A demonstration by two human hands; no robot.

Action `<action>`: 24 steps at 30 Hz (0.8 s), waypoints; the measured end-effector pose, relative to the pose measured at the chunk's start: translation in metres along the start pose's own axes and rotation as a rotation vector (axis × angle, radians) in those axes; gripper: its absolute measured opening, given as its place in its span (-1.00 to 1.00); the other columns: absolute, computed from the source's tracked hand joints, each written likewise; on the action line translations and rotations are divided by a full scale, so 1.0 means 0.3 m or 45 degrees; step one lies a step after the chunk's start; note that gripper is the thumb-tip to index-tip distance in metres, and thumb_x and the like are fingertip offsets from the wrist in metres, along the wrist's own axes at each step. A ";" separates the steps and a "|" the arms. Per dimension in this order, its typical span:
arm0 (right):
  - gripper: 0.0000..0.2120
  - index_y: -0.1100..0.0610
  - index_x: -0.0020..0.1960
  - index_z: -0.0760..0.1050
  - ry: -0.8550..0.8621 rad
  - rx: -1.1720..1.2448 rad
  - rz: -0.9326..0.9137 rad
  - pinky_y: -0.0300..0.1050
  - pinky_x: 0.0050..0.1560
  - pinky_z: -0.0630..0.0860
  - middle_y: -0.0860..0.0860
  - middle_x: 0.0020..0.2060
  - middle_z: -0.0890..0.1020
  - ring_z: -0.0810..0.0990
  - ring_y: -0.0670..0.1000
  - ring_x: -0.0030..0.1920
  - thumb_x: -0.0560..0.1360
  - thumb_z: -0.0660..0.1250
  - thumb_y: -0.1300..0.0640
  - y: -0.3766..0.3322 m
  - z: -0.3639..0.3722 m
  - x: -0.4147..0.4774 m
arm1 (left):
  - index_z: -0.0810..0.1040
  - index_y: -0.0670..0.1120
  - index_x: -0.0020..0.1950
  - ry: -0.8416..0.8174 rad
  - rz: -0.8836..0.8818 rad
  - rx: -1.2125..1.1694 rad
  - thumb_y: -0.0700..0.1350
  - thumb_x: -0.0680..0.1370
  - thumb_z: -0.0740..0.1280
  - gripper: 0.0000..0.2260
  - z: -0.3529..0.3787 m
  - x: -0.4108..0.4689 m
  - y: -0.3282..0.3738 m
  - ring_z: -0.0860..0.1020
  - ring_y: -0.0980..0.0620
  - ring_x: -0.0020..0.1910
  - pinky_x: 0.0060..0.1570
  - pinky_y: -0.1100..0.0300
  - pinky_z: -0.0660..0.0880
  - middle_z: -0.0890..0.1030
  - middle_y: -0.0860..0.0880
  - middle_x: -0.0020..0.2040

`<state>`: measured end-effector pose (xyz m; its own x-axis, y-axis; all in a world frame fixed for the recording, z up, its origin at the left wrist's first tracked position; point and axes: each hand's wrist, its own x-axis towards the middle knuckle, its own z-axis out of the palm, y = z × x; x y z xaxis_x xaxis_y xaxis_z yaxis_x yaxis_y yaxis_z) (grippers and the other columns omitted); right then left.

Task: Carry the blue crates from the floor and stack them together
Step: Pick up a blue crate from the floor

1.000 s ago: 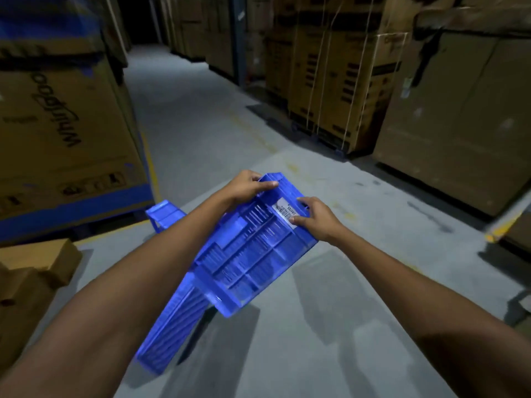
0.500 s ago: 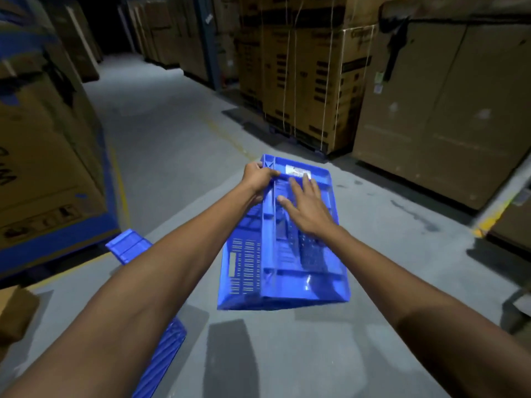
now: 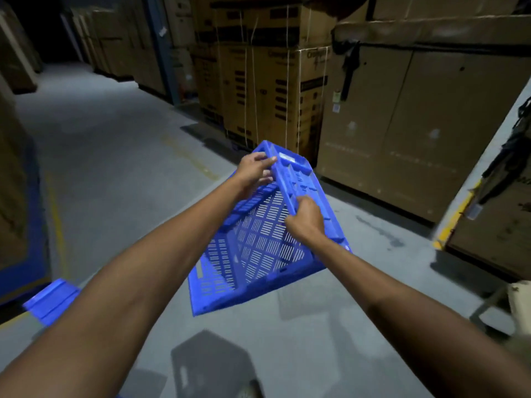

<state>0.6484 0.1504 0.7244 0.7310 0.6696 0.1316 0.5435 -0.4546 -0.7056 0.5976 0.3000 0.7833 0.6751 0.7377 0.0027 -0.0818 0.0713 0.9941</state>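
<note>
Fingers (image 3: 265,162) of the left hand (image 3: 253,172) curl over the far upper corner of a blue crate (image 3: 264,242), gripping its rim, while the right hand (image 3: 306,219) is closed around the same edge nearer to the person, thumb and fingers pinching the plastic. Held between both hands, the crate is up in the air over the grey concrete floor (image 3: 115,168), tilted steeply so that one slotted panel faces the person and a ribbed panel slopes away to the right. A small white label (image 3: 287,158) sits on the ribbed panel near the top corner; its print is too blurred to read.

Down at the lower left, another blue crate (image 3: 50,301) lies on the floor, mostly hidden behind the left forearm. Stacked cardboard cartons (image 3: 273,81) bound with thin straps stand ahead across the aisle; dark lettering runs along their upper edges, perhaps beginning "Cro", but I cannot make it out. A larger plain carton (image 3: 416,124) to the right carries small stickers, also unreadable. A yellow painted line (image 3: 57,225) runs along the floor at the left.
</note>
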 end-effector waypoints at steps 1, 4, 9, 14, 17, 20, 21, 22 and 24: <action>-0.91 0.14 -0.18 0.36 0.030 0.023 0.042 0.02 -0.19 0.43 0.14 -0.09 0.53 0.51 0.23 -0.08 0.37 0.26 0.24 0.002 -0.007 0.076 | 0.54 -0.05 -0.08 -0.169 -0.018 0.101 -0.15 0.59 0.33 -0.95 -0.019 0.033 -0.001 0.60 0.07 -0.28 -0.22 0.18 0.52 0.61 -0.06 -0.15; -0.93 0.18 -0.20 0.36 0.149 0.101 0.155 -0.10 -0.39 0.25 0.10 -0.28 0.48 0.45 0.15 -0.29 0.40 0.27 0.25 0.005 -0.011 0.321 | 0.58 0.03 0.13 -0.624 -0.191 0.694 0.02 0.51 0.43 -0.78 -0.098 0.170 -0.065 0.58 0.06 0.06 0.00 0.12 0.47 0.64 0.01 0.06; -0.79 0.25 -0.10 0.55 0.233 0.336 0.340 -0.14 -0.40 0.40 0.12 -0.27 0.58 0.59 0.16 -0.27 0.29 0.34 0.20 0.025 0.001 0.767 | 0.56 -0.06 0.19 -1.004 -0.272 1.567 0.02 0.28 0.62 -0.46 -0.212 0.396 -0.236 0.59 0.02 0.07 0.16 0.08 0.50 0.65 -0.01 0.13; -0.92 0.19 -0.33 0.48 0.307 0.470 0.426 -0.12 -0.40 0.34 0.06 -0.48 0.45 0.42 0.08 -0.45 0.27 0.38 0.30 0.086 -0.080 1.043 | 0.56 -0.14 -0.08 -0.586 0.439 1.878 -0.08 0.44 0.44 -0.84 -0.236 0.686 -0.257 0.58 -0.20 -0.01 -0.17 0.08 0.40 0.63 -0.17 -0.05; -0.70 0.17 0.13 0.56 0.407 0.237 0.270 -0.07 -0.15 0.48 0.12 -0.11 0.62 0.59 0.16 -0.10 0.40 0.39 0.20 0.132 -0.118 1.168 | 0.53 -0.12 -0.08 -0.605 0.545 2.012 -0.11 0.46 0.38 -0.89 -0.164 0.871 -0.196 0.55 -0.24 0.01 -0.17 0.05 0.41 0.60 -0.19 -0.03; -0.37 0.08 0.43 0.37 0.284 -0.283 -0.125 0.10 0.28 0.43 0.12 0.36 0.48 0.45 0.15 0.35 0.48 0.36 -0.21 0.163 -0.126 1.259 | 0.53 -0.14 -0.10 -0.743 0.571 2.091 -0.20 0.43 0.36 -0.93 -0.055 1.054 -0.166 0.55 -0.25 -0.03 -0.23 0.07 0.38 0.60 -0.22 -0.04; -0.29 0.06 0.44 0.37 0.095 -0.321 -0.227 0.10 0.33 0.41 0.08 0.38 0.48 0.44 0.12 0.37 0.44 0.33 -0.32 0.174 -0.115 1.280 | 0.52 -0.12 -0.13 -0.798 0.560 2.096 -0.20 0.41 0.37 -0.93 -0.012 1.117 -0.169 0.55 -0.24 -0.05 -0.23 0.07 0.39 0.60 -0.20 -0.07; -0.20 0.03 0.44 0.39 -0.117 -0.390 -0.268 0.08 0.34 0.41 0.03 0.37 0.50 0.45 0.09 0.37 0.36 0.33 -0.43 0.197 -0.094 1.307 | 0.50 -0.10 -0.16 -0.848 0.537 2.096 -0.20 0.39 0.39 -0.91 0.031 1.182 -0.179 0.56 -0.22 -0.07 -0.23 0.06 0.41 0.59 -0.17 -0.11; -0.06 -0.03 0.43 0.39 -0.419 -0.669 -0.224 0.06 0.29 0.45 -0.02 0.34 0.53 0.49 0.08 0.33 0.20 0.36 -0.53 0.263 -0.040 1.373 | 0.52 -0.09 -0.15 -0.921 0.474 2.096 -0.21 0.37 0.42 -0.88 0.117 1.304 -0.214 0.57 -0.17 -0.10 -0.21 0.07 0.46 0.59 -0.13 -0.13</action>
<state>0.9974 0.3834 0.7313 0.4931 0.8675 -0.0652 0.8343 -0.4929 -0.2469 0.8928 0.5604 0.7243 0.9753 0.1274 -0.1805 0.1323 -0.9911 0.0153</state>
